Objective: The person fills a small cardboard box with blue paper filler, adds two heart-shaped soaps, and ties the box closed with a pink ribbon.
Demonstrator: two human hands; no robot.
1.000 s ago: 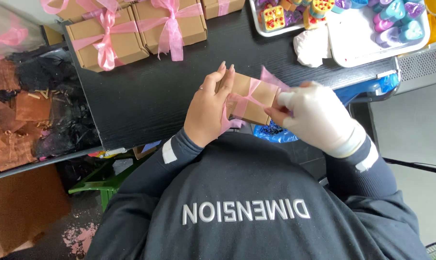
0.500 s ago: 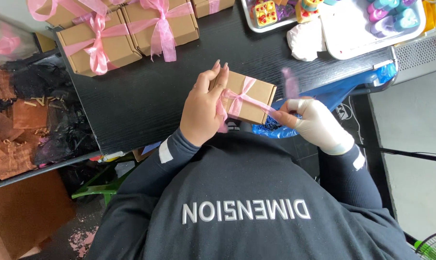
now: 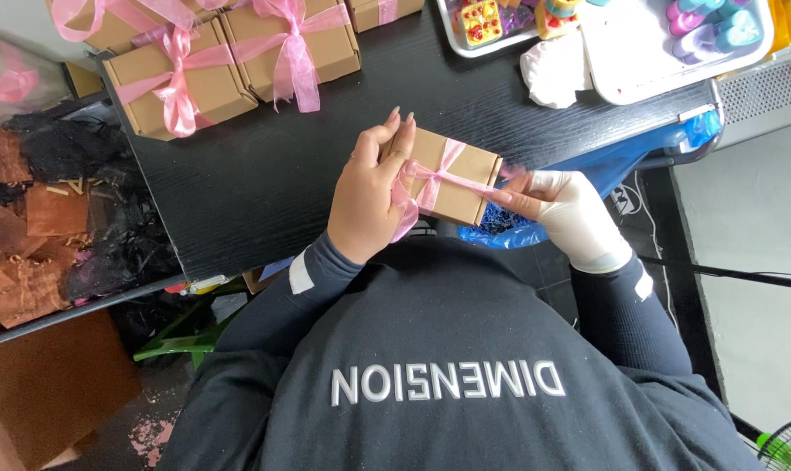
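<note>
I'm looking down at a small brown cardboard box held just above the near edge of the black desk, tilted a little, with a pink ribbon crossed over its top face. The left hand, bare, wraps the box's left end, fingers curled over the top and thumb pressing where the ribbon crosses. The right hand, in a white glove, sits at the box's right end, fingertips pinched narrow on a strand of the ribbon pulled taut across the lid. A loose ribbon tail hangs down beside the left palm.

Further out, toward the far left corner of the desk, I see finished boxes of the same brown card, each tied with a pink bow, side by side. At the far right edge sits a white tray with small coloured pieces in it, and a white crumpled glove just beside it. Under the right hand, blue plastic hangs off the near right edge. Left of the desk, brown and black bags lie heaped. Nothing blocks the box but the hands themselves.
</note>
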